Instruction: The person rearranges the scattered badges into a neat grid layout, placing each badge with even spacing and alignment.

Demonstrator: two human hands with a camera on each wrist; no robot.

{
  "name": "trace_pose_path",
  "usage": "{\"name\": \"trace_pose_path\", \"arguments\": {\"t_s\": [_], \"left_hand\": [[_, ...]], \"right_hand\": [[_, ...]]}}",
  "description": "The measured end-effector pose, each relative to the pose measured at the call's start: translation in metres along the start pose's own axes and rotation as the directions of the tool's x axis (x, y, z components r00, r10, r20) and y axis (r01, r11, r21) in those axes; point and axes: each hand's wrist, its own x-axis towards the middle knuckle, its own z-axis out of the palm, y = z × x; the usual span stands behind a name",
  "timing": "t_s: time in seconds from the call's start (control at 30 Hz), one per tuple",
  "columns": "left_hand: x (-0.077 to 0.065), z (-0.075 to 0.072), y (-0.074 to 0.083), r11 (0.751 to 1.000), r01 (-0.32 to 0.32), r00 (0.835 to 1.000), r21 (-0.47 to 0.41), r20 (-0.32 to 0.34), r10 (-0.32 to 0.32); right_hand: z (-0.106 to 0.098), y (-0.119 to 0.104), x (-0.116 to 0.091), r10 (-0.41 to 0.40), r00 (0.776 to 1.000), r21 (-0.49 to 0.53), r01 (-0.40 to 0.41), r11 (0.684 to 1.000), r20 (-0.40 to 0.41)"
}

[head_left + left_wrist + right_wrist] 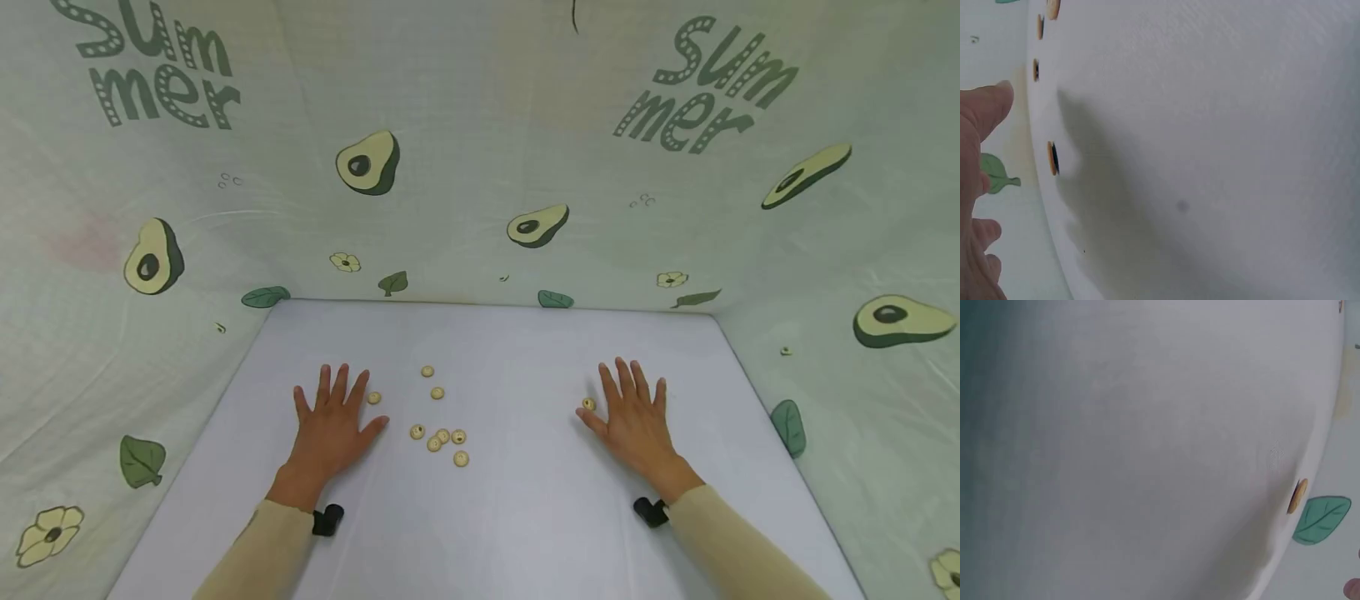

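My left hand [330,433] is over the left side of the white table with its fingers spread, holding nothing. Nearest to it is a small round tan disc [374,398], between thumb and index finger but apart from both. On the right side, my right hand [633,425] is likewise spread and holds nothing. Another tan disc [588,404] lies by its thumb and index finger; whether the thumb touches it I cannot tell. The left wrist view shows the left thumb [990,107] and a disc [1053,157] seen edge-on. A disc [1297,496] also appears in the right wrist view.
Several similar discs [461,458] lie loosely grouped left of the table's middle, with two of them, a disc [427,371] and a disc [437,392], farther back. The white tabletop [525,517] meets a hanging avocado-print cloth [465,167] at the back and sides.
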Motion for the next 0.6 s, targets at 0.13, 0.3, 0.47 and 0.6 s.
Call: {"name": "trace_pose_path", "arguments": {"t_s": [0.13, 0.3, 0.47, 0.6], "left_hand": [[0.006, 0.007, -0.003, 0.999, -0.030, 0.999, -0.026, -0.039, 0.029], [0.015, 0.013, -0.004, 0.998, -0.014, 0.999, -0.059, -0.040, 0.012], [0.024, 0.017, -0.004, 0.998, 0.035, 0.999, -0.056, -0.027, -0.037], [0.028, 0.019, -0.004, 0.997, 0.063, 0.998, -0.047, -0.015, -0.064]], "right_hand": [[0.001, 0.004, 0.006, -0.042, 0.998, 0.023, 0.043, 0.999, -0.045], [0.002, 0.006, 0.013, -0.094, 0.992, 0.045, 0.098, 0.994, -0.085], [0.001, 0.008, 0.019, -0.153, 0.983, 0.032, 0.157, 0.987, -0.101], [0.002, 0.009, 0.021, -0.179, 0.981, 0.015, 0.181, 0.983, -0.081]]}}
